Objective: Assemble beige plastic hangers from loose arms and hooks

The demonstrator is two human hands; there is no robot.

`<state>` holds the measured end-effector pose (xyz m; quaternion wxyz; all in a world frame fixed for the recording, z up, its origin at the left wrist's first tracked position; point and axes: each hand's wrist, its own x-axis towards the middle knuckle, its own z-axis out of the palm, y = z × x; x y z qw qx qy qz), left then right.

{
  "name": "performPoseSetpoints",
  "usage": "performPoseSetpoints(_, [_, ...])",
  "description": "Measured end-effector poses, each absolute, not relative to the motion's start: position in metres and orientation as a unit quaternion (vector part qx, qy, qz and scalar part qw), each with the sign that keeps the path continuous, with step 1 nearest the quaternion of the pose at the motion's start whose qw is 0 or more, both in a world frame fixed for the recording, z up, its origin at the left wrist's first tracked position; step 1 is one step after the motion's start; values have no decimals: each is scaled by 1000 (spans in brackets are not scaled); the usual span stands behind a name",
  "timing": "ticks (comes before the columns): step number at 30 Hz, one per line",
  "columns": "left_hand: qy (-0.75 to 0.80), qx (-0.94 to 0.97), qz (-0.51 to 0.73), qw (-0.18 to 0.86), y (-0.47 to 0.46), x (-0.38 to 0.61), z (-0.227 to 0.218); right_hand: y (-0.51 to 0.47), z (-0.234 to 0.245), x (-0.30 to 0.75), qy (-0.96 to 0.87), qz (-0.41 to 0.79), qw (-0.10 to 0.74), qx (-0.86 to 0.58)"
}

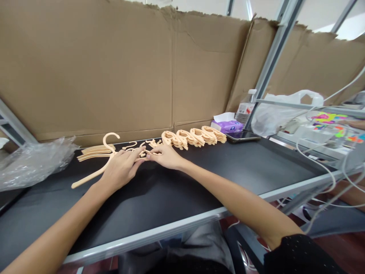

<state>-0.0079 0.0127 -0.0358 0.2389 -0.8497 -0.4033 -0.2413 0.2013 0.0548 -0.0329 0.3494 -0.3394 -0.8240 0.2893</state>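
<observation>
A beige clothes hanger lies on the black tabletop, its hook pointing away from me. My left hand rests over the hanger's middle, its fingers closed round it. Close by on the right, my right hand pinches at the hanger's other end; a small part between its fingertips is too fine to make out. Behind my hands lie several loose beige hooks. A stack of beige hanger arms sits to the left.
Bundles of beige looped pieces stand in a row to the right. Beyond them are a purple tissue pack, a bottle and a dark phone. Clear plastic wrap lies at left. A cardboard wall closes the back.
</observation>
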Motion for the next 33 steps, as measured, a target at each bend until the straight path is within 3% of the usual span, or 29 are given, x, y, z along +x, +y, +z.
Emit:
performPoseSetpoints(9, [-445,-847,-157,244,13,-13,-42,59,-21,215,-809,309,369,-339])
performPoseSetpoints(15, [-434,-870,-126,199,16,-17,-45,62,-20,221,-835,292,304,-355])
performPoseSetpoints(19, [-435,-871,-140,180,15,-18,-43,59,-20,223,-841,307,247,-370])
performPoseSetpoints(28, [-416,-876,-212,119,8,-11,-39,57,-22,221,-883,189,235,-359])
performPoseSetpoints(33, [-435,-870,-206,107,6,-6,-38,56,-21,221,-901,199,179,-342])
